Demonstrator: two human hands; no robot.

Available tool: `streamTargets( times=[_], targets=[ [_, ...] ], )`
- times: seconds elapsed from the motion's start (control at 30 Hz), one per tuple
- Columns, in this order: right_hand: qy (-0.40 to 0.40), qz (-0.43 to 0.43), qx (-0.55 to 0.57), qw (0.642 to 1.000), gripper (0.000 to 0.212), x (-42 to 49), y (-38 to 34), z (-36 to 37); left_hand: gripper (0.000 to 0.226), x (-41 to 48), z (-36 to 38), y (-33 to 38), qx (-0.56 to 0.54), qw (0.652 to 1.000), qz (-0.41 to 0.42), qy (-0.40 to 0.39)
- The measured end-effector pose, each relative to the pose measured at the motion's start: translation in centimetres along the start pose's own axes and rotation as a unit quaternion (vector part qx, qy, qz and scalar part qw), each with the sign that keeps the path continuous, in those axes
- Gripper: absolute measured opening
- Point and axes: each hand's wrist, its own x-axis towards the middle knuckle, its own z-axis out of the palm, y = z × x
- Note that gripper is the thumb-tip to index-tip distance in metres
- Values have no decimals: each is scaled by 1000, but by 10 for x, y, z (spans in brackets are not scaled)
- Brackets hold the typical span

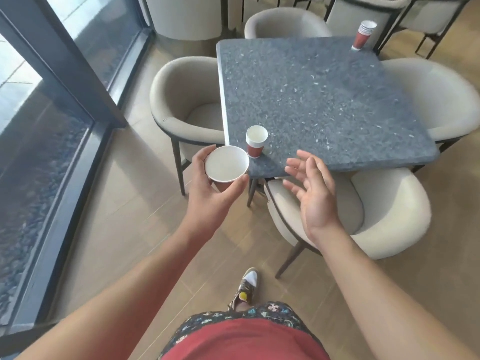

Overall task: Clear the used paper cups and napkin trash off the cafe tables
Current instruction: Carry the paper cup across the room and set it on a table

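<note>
My left hand grips a red paper cup with a white inside, held upright in the air just off the near left corner of the grey stone table. A second red cup stands on that corner, close beside the held one. My right hand hovers with relaxed, spread fingers, palm facing left, in front of the table's near edge and holds nothing. A stack of red cups stands at the table's far right corner.
Beige tub chairs ring the table: one at the left, one at the near side below my right hand, one at the right, one behind. A glass wall with dark frames runs along the left. Wooden floor lies underfoot.
</note>
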Motion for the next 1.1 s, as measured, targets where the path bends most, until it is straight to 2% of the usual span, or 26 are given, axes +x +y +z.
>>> streamTargets(
  times=[0.2, 0.4, 0.83, 1.0, 1.1],
  targets=[
    [9, 1, -9, 1000, 35, 58, -7, 0, 64, 62, 31, -2, 47, 998, 12, -24],
    [34, 15, -9, 999, 36, 91, -3, 6, 72, 110, 44, -21, 69, 996, -1, -56],
    [139, 21, -25, 990, 41, 119, 6, 31, 82, 226, 73, -58, 70, 983, -48, -162],
    [170, 29, -28, 985, 37, 117, 14, 30, 71, 242, 92, -84, 92, 973, -63, -202],
    [184, 31, -30, 982, 36, 115, 17, 29, 75, 252, 96, -101, 125, 966, -58, -217]
  ],
)
